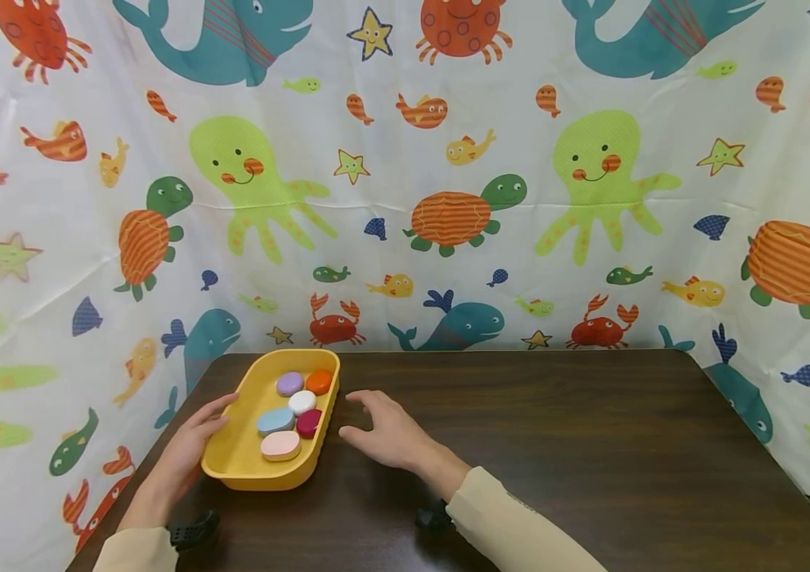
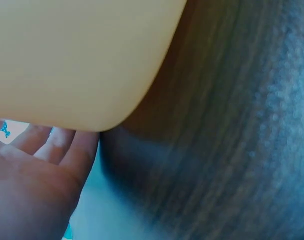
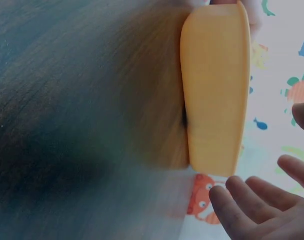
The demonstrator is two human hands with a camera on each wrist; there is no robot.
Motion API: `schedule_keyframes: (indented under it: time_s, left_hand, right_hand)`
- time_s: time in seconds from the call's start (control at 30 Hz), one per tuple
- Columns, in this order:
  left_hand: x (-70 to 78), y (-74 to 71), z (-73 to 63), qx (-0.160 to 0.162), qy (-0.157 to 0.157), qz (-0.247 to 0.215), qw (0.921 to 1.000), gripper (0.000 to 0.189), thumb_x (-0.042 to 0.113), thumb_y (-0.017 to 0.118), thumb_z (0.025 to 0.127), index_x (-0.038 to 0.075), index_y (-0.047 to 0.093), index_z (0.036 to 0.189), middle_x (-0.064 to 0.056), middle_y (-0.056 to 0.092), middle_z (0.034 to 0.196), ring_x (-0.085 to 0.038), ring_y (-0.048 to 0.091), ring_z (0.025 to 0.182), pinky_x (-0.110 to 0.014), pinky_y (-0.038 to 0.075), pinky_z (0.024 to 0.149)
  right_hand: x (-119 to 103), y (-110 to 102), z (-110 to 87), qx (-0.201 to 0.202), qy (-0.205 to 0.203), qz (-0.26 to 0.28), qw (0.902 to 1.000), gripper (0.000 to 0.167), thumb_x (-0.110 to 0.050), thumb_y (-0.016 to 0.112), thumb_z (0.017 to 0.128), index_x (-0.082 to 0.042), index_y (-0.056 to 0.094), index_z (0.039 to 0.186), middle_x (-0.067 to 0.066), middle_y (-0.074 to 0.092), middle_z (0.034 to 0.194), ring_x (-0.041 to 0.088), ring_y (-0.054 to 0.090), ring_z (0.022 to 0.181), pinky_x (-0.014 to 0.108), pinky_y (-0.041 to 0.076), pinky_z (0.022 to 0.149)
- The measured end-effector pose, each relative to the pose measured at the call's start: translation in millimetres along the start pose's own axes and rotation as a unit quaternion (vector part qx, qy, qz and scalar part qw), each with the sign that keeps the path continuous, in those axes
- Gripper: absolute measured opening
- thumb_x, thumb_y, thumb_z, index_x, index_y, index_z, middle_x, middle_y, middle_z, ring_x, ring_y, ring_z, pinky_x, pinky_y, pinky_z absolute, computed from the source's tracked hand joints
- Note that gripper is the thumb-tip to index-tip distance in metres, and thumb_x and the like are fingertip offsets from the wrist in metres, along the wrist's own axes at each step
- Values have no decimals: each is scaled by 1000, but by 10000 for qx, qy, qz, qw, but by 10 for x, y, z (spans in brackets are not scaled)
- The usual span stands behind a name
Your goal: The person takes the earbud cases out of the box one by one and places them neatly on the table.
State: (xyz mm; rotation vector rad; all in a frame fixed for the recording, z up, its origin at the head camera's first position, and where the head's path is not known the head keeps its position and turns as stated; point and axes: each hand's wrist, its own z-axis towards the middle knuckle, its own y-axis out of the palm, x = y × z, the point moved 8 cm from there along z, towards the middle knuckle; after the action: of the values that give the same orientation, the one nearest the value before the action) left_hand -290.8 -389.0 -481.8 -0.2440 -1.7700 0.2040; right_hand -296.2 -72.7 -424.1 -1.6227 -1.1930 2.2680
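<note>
A yellow tray (image 1: 241, 441) with rounded corners stands at the left of the dark table. Inside it lie several smooth, rounded pieces: a purple piece (image 1: 290, 384), an orange piece (image 1: 319, 382), a white piece (image 1: 302, 403), a light blue piece (image 1: 276, 421), a crimson piece (image 1: 308, 423) and a pale pink piece (image 1: 280, 446). Along the tray's left side my left hand (image 1: 189, 446) rests with extended fingers at the wall. My right hand (image 1: 392, 433) is held apart from the tray's right side, thumb and fingers spread, holding nothing.
Dark wood-grain table (image 1: 555, 445) extends to the right of the tray. A white curtain (image 1: 376, 302) printed with sea animals hangs behind the table and along its sides. Dark bands are partly visible at both wrists.
</note>
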Motion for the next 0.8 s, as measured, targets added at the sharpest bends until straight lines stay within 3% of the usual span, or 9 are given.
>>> schedule_keyframes:
  time_s: [0.8]
  left_hand:
    - [20,-55,169,-70,-54,-11,10000,58,34,32,111,13,17,163,-25,3,167,-45,25,146,-24,53,93]
  right_hand:
    - [45,152,185,-71,251,-43,9997,56,-45,66,96,-20,53,144,3,55,144,18,55,125,42,47,106]
